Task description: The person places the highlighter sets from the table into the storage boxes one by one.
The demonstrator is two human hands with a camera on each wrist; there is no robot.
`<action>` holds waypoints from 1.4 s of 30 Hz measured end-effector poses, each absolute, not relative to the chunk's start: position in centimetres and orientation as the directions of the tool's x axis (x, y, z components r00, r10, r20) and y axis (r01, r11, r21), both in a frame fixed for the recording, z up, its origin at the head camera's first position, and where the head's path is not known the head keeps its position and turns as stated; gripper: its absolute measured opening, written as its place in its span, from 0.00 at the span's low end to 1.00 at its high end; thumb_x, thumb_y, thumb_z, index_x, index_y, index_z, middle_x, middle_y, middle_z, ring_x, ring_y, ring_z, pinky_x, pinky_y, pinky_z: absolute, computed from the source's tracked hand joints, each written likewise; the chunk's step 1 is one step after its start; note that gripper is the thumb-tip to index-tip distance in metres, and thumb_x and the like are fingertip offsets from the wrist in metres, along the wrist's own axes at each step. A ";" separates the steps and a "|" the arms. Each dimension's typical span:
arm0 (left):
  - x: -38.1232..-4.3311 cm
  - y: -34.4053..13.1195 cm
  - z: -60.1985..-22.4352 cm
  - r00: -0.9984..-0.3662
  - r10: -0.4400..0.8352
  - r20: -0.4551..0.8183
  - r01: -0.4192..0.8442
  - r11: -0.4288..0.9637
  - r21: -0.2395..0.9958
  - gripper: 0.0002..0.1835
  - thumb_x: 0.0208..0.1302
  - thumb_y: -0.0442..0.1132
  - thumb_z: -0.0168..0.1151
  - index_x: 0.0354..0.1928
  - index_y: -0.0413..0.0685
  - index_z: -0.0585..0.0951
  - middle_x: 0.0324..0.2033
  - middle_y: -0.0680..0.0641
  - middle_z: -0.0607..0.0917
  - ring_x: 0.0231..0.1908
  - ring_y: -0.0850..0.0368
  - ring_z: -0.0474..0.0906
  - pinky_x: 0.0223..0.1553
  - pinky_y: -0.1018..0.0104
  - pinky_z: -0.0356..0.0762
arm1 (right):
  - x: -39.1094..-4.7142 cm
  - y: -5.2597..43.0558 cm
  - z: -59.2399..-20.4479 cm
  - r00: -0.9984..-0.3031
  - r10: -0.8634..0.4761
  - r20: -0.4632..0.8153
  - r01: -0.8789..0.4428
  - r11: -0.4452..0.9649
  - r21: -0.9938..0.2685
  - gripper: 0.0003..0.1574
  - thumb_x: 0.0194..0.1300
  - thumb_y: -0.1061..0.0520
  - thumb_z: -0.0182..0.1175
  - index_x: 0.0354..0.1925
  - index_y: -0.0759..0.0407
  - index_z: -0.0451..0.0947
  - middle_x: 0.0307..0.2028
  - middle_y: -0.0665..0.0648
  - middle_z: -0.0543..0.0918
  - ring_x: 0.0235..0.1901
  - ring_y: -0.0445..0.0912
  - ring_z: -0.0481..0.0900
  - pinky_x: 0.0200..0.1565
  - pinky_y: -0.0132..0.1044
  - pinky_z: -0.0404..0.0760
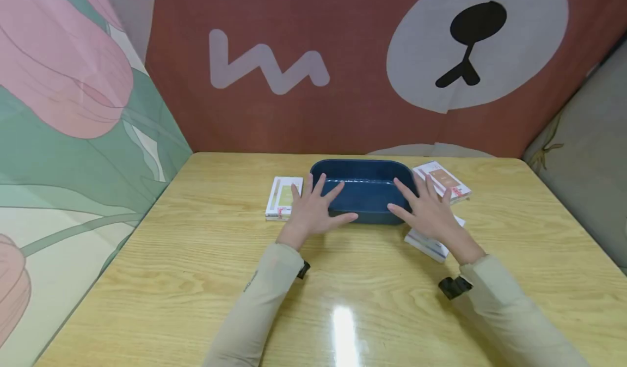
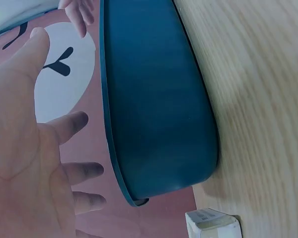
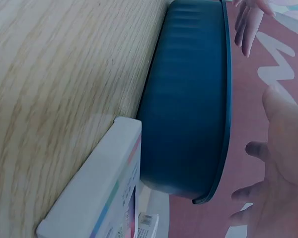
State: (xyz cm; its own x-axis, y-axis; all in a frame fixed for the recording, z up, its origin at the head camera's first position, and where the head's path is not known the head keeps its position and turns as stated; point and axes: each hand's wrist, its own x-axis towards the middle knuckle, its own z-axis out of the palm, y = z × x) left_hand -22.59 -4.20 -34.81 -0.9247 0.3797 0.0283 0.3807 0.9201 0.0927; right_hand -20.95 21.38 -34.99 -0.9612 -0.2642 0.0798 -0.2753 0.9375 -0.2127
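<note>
A dark blue rectangular basin [image 1: 367, 193] with rounded corners stands on the table, its inside bare in the head view. My left hand [image 1: 315, 210], fingers spread, is over its near left corner. Over the near right corner is my right hand [image 1: 431, 214], its fingers spread too. Both wrist views show the palms above the rim, apart from the basin [image 2: 159, 99], with nothing held. A white box with a yellow-green panel [image 1: 284, 197] lies left of the basin. Another white box [image 1: 428, 244] lies partly hidden under the right hand.
A white box with an orange-brown panel [image 1: 443, 181] lies at the basin's right. The wooden table [image 1: 196, 280] meets a printed backdrop [image 1: 352, 111] at its far edge. Floral cloth [image 1: 88, 154] hangs at the left, and a grey surface [image 1: 583, 149] rises at the right.
</note>
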 end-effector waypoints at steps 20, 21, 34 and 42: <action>-23.3 -6.2 -34.8 -0.939 0.345 0.009 0.341 0.923 0.181 0.40 0.56 0.73 0.33 0.68 0.65 0.51 0.67 0.43 0.50 0.65 0.42 0.36 0.57 0.38 0.37 | -22.9 24.1 -36.3 -0.936 -0.292 0.195 -0.343 0.878 -0.335 0.31 0.70 0.51 0.43 0.62 0.72 0.57 0.50 0.76 0.67 0.50 0.67 0.61 0.49 0.61 0.56; -23.3 -6.3 -34.8 -0.940 0.342 0.009 0.338 0.923 0.184 0.39 0.57 0.72 0.33 0.68 0.65 0.51 0.66 0.43 0.51 0.65 0.42 0.37 0.58 0.38 0.37 | -23.0 24.2 -36.3 -0.932 -0.302 0.200 -0.357 0.863 -0.358 0.30 0.70 0.52 0.43 0.61 0.73 0.58 0.46 0.75 0.70 0.46 0.65 0.65 0.48 0.59 0.59; -23.5 -7.0 -34.7 -0.947 0.300 0.117 0.318 0.929 0.189 0.35 0.63 0.65 0.37 0.64 0.51 0.64 0.58 0.41 0.68 0.59 0.47 0.60 0.56 0.44 0.54 | -24.2 26.0 -37.1 -0.961 -0.253 0.108 -0.250 0.640 -0.727 0.29 0.69 0.58 0.46 0.61 0.75 0.56 0.24 0.63 0.71 0.12 0.46 0.67 0.17 0.40 0.72; -23.9 -7.8 -34.5 -0.940 0.275 0.202 0.309 0.937 0.165 0.27 0.64 0.56 0.47 0.57 0.45 0.73 0.51 0.42 0.75 0.53 0.47 0.68 0.47 0.48 0.65 | -24.8 26.3 -37.3 -0.979 -0.201 -0.039 -0.060 0.461 -0.885 0.34 0.68 0.56 0.48 0.65 0.70 0.50 0.32 0.61 0.70 0.18 0.46 0.69 0.20 0.40 0.74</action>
State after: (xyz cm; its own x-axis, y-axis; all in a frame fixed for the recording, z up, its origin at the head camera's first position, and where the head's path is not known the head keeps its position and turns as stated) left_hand -23.90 -7.82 -34.46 -0.9400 0.2747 0.2022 0.3092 0.9366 0.1647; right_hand -24.81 26.30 -37.33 -0.9787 -0.2014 -0.0390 -0.0597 0.4614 -0.8852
